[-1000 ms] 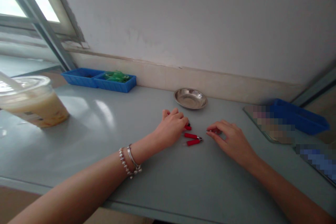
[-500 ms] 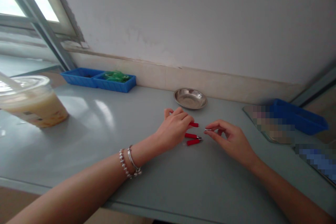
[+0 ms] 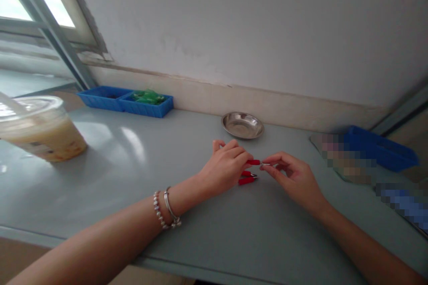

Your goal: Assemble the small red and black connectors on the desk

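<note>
My left hand (image 3: 225, 167) pinches a red pen barrel (image 3: 254, 162), its free end pointing right. Between the thumb and fingertips of my right hand (image 3: 296, 178) is a small silver pen tip (image 3: 265, 164). The barrel's end and the silver piece meet, touching or nearly so. Just below them on the table lie two more red pen pieces with silver cone tips, the upper red pen piece (image 3: 248, 173) partly behind my left fingers and the lower red pen piece (image 3: 246, 181) in plainer sight.
A shallow steel dish (image 3: 243, 136) stands by the wall. Back left is a blue divided tray (image 3: 147, 110) with green items. A plastic drink cup (image 3: 50, 138) is at far left. At right lie another blue tray (image 3: 384, 149) and two blurred flat objects on the grey table (image 3: 261, 240).
My left hand has moved slightly right, bringing the red barrel's end up to the silver tip. My right hand has stayed almost still.
</note>
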Motion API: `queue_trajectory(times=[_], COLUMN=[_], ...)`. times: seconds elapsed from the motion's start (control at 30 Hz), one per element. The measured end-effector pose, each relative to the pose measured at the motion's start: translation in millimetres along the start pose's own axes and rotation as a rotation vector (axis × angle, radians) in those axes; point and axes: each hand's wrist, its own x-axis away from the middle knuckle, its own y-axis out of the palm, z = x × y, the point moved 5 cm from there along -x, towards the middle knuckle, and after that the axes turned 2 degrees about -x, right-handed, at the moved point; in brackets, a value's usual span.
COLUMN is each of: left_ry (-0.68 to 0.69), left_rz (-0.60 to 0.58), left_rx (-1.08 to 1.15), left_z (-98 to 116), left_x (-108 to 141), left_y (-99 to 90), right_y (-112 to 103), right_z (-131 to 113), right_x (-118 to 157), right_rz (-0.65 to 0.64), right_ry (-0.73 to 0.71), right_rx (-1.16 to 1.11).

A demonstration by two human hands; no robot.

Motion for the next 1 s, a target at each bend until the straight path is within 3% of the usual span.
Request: queue_trajectory(times=[0.13, 0.4, 1.0], left_ry=[-0.007, 0.058, 0.105], left_rz=[0.018, -0.033, 0.061], left_rx=[-0.004, 0.031, 0.061], left_z=[-0.6, 2.3, 2.0], left_x=[-0.2, 0.6, 2.3], left_y=[-0.8, 4.9, 5.6], right_y=[-3.5, -0.1, 0.8], right_z=[0.6, -1.7, -1.7], right_x=[-0.9, 0.0, 1.0], right_rz=[0.045, 0.001, -0.001], right_ry=[0.013, 0.006, 0.001], right_rx=[0.004, -0.037, 0.015])
